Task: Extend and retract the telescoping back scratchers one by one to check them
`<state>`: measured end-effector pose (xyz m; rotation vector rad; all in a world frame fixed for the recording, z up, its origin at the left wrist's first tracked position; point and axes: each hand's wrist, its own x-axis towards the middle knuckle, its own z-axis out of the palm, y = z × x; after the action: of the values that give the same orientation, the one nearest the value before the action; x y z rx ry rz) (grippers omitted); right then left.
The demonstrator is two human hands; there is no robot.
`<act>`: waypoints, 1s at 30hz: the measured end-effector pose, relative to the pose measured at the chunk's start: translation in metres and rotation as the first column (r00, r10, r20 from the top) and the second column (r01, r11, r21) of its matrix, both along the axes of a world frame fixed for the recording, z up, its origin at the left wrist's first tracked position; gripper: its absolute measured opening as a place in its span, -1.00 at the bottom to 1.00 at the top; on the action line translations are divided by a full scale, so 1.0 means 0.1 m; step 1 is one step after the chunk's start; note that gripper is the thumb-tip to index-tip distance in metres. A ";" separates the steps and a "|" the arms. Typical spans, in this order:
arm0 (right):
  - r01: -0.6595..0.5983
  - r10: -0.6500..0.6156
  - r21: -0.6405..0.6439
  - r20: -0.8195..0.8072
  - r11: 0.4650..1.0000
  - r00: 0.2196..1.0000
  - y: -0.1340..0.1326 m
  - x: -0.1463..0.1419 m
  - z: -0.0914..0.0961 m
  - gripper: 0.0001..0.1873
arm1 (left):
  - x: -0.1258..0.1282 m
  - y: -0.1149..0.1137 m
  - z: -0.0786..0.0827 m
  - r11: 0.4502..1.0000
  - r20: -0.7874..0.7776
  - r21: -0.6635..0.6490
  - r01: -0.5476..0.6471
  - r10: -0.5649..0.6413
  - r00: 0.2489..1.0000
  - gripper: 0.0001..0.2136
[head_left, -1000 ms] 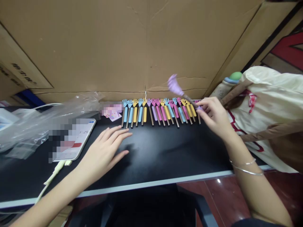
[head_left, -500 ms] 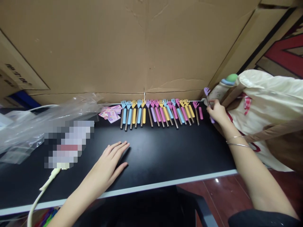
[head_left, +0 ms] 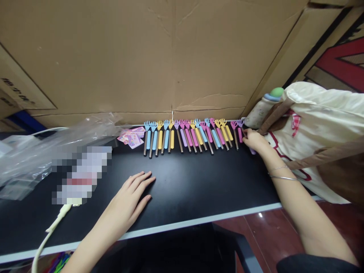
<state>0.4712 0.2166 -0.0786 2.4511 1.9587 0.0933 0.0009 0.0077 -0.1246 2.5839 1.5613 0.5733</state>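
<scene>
My right hand [head_left: 254, 139] pinches a purple back scratcher [head_left: 240, 123] at the right end of a row. Its claw head lies beside a pink one, and its purple grip shows below my fingers. The row holds several back scratchers [head_left: 187, 132] with blue, yellow, pink and purple claw heads, metal rods and coloured grips, claws toward the cardboard. On the black table [head_left: 182, 182], my left hand [head_left: 135, 195] rests flat with fingers spread, holding nothing.
Pink printed cards [head_left: 132, 137] lie left of the row. Beyond them are a clear plastic bag [head_left: 71, 140] and a blurred-out object with a pale cable [head_left: 57, 220]. A bottle [head_left: 257, 113] and a cream bag [head_left: 321, 125] stand at right. Cardboard [head_left: 142, 57] rises behind.
My right hand has lowered the purple back scratcher leftward, from above the table to the right end of the row. My left hand stays in place.
</scene>
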 end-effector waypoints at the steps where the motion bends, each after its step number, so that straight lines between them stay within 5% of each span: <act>1: -0.017 0.017 0.001 0.007 1.000 1.000 0.00 -0.01 -0.01 -0.52 | 0.00 0.00 0.00 1.000 -0.007 0.004 0.001 -0.001 1.000 -0.62; 11: -0.146 0.141 0.082 0.064 0.986 0.988 -0.04 -0.07 -0.12 -0.48 | 0.00 0.00 0.02 1.000 -0.011 0.018 -0.011 0.011 1.000 -0.62; 22: -0.266 0.242 0.171 0.150 0.949 0.959 -0.08 -0.22 0.00 -0.50 | -0.01 -0.02 -0.02 0.999 -0.074 0.033 -0.016 0.019 0.997 -0.60; 30: -0.190 0.170 0.121 0.161 0.974 0.972 -0.07 -0.30 0.02 -0.54 | 0.02 -0.03 0.03 0.999 -0.059 0.045 -0.023 0.026 0.998 -0.60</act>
<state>0.4409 0.2094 -0.0769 2.2563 2.1694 0.4117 0.0026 0.0047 -0.1217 2.6416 1.6184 0.5435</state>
